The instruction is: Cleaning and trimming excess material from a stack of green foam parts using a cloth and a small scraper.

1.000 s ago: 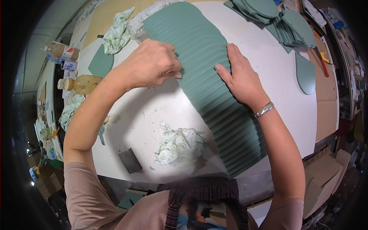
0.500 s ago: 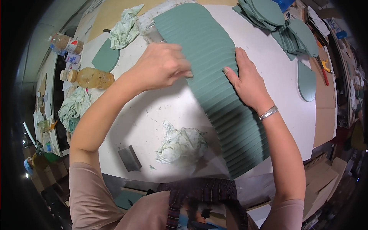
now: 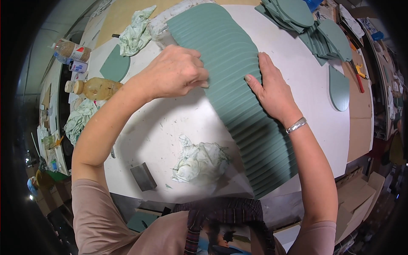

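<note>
A long green panel (image 3: 238,85) with wavy grooves across it and a rounded far end lies slantwise on the white tabletop. My left hand (image 3: 180,72) is closed at the panel's left edge, fingertips pinched against it; whatever they may hold is hidden. On the panel's right edge rests my right hand (image 3: 274,89), fingers stretched out and thumb apart, laid over the grooved face. Left of the panel's near half is a crumpled, green-stained white cloth (image 3: 199,163). A dark grey sanding block (image 3: 143,176) sits near the table's front edge.
Stacked green pieces (image 3: 327,40) stand at the far right, with a single rounded piece (image 3: 338,89) nearer. At left are a bottle of yellowish liquid (image 3: 100,89), another green piece (image 3: 115,63) and more rags (image 3: 136,32). Red-handled pliers (image 3: 360,80) lie on cardboard at right.
My left hand, blurred by motion earlier, is now sharp and slightly farther left along the panel's edge. My right hand keeps its place on the panel.
</note>
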Demonstrator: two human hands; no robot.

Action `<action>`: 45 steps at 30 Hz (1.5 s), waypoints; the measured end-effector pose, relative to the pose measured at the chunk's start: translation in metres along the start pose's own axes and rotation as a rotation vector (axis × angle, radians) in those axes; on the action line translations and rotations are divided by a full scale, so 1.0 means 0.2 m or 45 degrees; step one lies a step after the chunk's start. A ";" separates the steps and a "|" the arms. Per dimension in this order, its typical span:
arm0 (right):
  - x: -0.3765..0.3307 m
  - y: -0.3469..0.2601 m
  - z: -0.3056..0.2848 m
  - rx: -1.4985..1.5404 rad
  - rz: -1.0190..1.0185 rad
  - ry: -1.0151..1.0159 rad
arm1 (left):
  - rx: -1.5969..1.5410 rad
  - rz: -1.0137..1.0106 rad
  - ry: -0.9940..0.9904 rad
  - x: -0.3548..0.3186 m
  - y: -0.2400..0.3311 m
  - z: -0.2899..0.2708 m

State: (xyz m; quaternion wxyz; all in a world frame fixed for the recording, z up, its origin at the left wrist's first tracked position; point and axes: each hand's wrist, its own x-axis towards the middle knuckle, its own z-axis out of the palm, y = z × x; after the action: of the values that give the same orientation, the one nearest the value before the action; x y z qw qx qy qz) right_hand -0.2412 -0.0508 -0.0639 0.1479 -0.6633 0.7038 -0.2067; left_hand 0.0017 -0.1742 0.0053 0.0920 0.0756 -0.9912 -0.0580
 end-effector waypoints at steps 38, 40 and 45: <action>0.01 -0.05 -0.04 0.005 0.029 -0.077 | -0.448 -0.849 0.347 -0.10 0.23 0.21; 0.01 -0.05 -0.04 0.006 0.020 -0.075 | -0.314 -0.777 0.354 -0.11 0.25 0.21; 0.01 -0.05 -0.04 -0.002 0.028 -0.084 | -0.270 -0.771 0.320 -0.12 0.26 0.19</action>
State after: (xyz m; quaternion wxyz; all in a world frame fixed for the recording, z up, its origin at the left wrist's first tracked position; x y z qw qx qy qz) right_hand -0.2370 -0.0520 -0.0520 0.1728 -0.6620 0.7061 -0.1826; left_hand 0.0097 -0.1162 -0.0289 0.1995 0.3629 -0.8932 -0.1754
